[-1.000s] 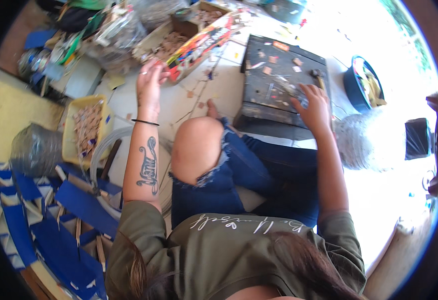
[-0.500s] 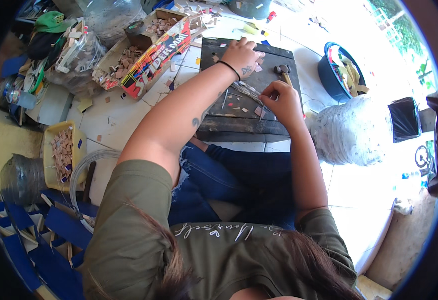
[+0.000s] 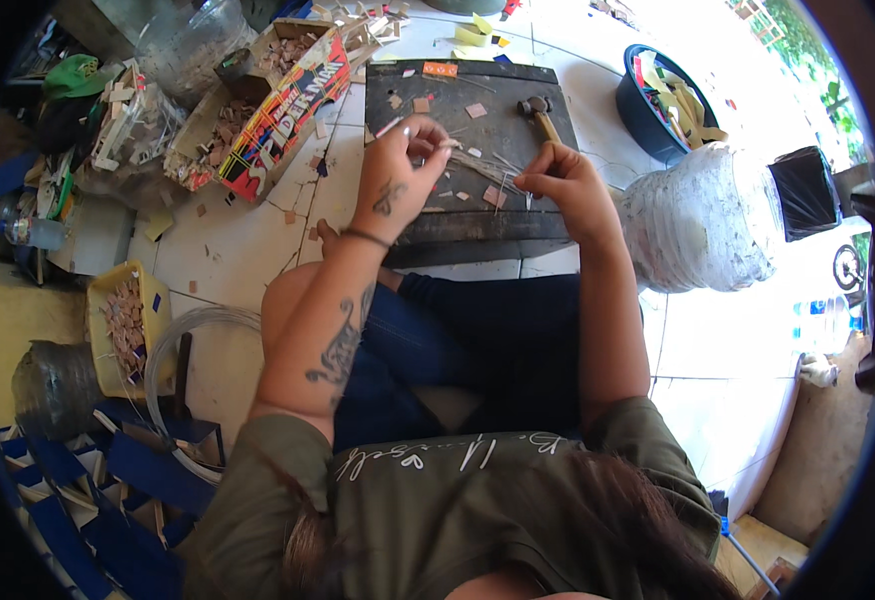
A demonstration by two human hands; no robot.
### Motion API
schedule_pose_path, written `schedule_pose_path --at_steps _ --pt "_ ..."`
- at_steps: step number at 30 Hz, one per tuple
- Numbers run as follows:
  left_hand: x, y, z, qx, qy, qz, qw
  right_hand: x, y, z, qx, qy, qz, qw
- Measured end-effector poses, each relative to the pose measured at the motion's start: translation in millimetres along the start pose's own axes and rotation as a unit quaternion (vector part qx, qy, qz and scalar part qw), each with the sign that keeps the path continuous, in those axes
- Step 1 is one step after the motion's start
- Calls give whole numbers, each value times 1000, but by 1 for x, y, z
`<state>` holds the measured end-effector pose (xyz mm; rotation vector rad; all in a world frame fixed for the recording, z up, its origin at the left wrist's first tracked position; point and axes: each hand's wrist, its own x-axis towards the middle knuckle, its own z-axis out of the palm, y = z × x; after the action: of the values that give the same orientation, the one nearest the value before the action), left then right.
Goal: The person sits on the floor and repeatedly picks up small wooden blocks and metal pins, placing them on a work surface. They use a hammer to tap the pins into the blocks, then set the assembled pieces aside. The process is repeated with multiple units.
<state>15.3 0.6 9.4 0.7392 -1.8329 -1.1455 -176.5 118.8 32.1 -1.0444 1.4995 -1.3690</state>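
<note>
My left hand (image 3: pixel 405 165) is closed in a pinch above the left part of a dark worn board (image 3: pixel 408 90). What sits at its fingertips is pale and too small to name. My right hand (image 3: pixel 570 190) pinches the near end of some thin metal wires (image 3: pixel 488 168), which lie loosely bunched between both hands. Just beyond the right hand rests a hammer (image 3: pixel 538 112) with a wooden handle. Small square wood chips (image 3: pixel 475 110) are scattered over the board, and a flat orange piece (image 3: pixel 440 69) lies by its far edge.
A long printed box (image 3: pixel 288 115) of wood pieces stands left of the board. Beside me are a yellow tub (image 3: pixel 158 330) of chips and a wire coil (image 3: pixel 166 350). On the right are a blue basin (image 3: pixel 648 130) of scraps and a plastic-wrapped roll (image 3: pixel 698 220).
My left hand has come back from the far part of the board, uncovering the orange piece, and its fingers are now pinched. My right hand stays at the wires.
</note>
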Motion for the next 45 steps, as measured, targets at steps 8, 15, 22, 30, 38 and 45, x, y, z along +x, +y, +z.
schedule_pose_path --at_steps 8,15,22,30,38,45 --pt "-37 -1 -3 197 -47 111 973 -11 -1 18 17 -11 35 999" --pt "-34 -7 -2 184 -67 119 973 -14 4 40 -2 45 -20 999" --pt "-33 -12 -1 175 -71 93 978 -13 11 55 -57 49 -61 995" --pt "-34 -12 -1 175 -72 101 977 -16 10 63 -195 93 -139 967" --pt "-33 -12 -2 169 -77 107 977 -18 8 66 -245 95 -152 953" --pt "-33 -12 -1 158 -76 101 979 -13 1 67 -321 71 -203 922"
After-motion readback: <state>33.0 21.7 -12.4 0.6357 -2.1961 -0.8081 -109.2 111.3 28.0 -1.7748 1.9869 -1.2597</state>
